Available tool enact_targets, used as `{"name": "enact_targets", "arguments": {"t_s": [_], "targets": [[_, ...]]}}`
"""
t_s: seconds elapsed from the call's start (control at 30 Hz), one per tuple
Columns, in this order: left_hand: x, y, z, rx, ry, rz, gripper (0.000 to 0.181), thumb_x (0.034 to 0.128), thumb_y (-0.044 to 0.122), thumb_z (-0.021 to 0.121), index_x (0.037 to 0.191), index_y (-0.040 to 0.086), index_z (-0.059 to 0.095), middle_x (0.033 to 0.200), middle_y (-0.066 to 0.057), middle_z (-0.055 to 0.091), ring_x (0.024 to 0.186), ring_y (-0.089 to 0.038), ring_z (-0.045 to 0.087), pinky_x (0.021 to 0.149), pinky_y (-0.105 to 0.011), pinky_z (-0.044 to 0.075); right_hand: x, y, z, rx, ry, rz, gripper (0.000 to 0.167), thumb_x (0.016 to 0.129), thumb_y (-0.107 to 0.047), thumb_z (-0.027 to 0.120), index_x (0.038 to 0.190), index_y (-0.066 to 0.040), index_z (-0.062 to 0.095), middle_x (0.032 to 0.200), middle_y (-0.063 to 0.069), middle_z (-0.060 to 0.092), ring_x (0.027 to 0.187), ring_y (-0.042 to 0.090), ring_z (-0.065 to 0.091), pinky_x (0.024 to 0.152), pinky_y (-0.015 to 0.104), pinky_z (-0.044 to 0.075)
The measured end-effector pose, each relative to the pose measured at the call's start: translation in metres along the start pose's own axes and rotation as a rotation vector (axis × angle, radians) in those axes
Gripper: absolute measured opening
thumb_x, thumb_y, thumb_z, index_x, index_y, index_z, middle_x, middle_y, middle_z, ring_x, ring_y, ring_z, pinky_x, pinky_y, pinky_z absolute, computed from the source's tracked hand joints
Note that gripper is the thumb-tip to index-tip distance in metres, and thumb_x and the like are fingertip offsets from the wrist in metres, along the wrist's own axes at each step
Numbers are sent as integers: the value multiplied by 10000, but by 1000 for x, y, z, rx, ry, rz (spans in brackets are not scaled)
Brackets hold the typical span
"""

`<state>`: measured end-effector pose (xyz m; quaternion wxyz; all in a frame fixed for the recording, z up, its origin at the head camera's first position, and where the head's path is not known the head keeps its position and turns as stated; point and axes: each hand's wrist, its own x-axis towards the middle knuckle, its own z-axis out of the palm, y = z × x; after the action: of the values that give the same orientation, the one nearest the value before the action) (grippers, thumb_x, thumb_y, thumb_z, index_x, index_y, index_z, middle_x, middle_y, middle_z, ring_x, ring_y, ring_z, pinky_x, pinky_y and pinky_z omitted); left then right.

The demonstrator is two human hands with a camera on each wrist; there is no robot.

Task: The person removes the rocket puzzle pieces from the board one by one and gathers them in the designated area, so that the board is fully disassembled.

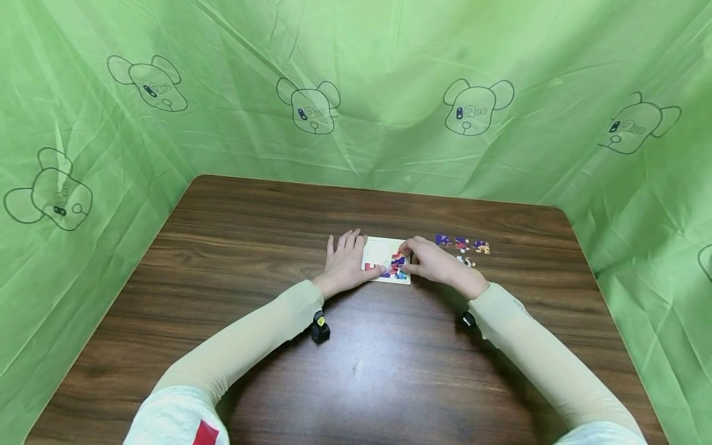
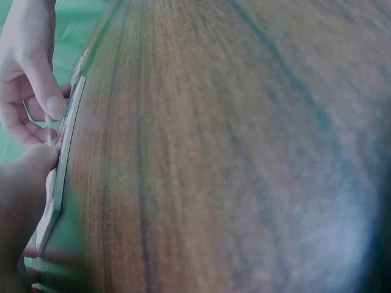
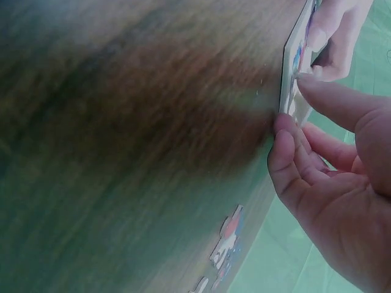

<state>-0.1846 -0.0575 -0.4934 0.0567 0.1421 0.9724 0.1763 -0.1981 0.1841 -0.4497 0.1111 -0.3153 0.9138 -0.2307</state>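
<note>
Sleeved forearms (image 1: 250, 335) reach across the table (image 1: 267, 216) to a small picture-puzzle tray (image 1: 379, 249).
Tray lies flat at table centre, between the left hand (image 1: 346, 262) and the right hand (image 1: 439, 262); four loose pieces (image 1: 461, 243) lie to its right. Left fingers are extended and spread at the left edge, thumb resting on the face. Right thumb and fingers are bent to a narrow gap at the right edge; whether they pinch a piece cannot be told. Handling (judged): tray thin, light and stiff, liable to slide on the smooth tabletop; steady it by the rim. Pieces likely light and rigid, with vulnerable tabs; grasp by opposite edges, avoiding the narrow necks.
</note>
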Motion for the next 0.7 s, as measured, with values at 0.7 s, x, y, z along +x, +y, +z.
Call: {"name": "enact_targets", "arguments": {"t_s": [0.7], "targets": [[-1, 0, 0, -1, 3, -3, 956, 887, 696, 656, 1574, 85, 392, 1677, -131, 296, 1557, -316, 216, 1240, -640, 24, 4, -4, 7, -33, 41, 39, 316, 895, -196, 828, 1044, 48, 693, 1013, 141, 659, 950, 281, 631, 906, 433, 563]]}}
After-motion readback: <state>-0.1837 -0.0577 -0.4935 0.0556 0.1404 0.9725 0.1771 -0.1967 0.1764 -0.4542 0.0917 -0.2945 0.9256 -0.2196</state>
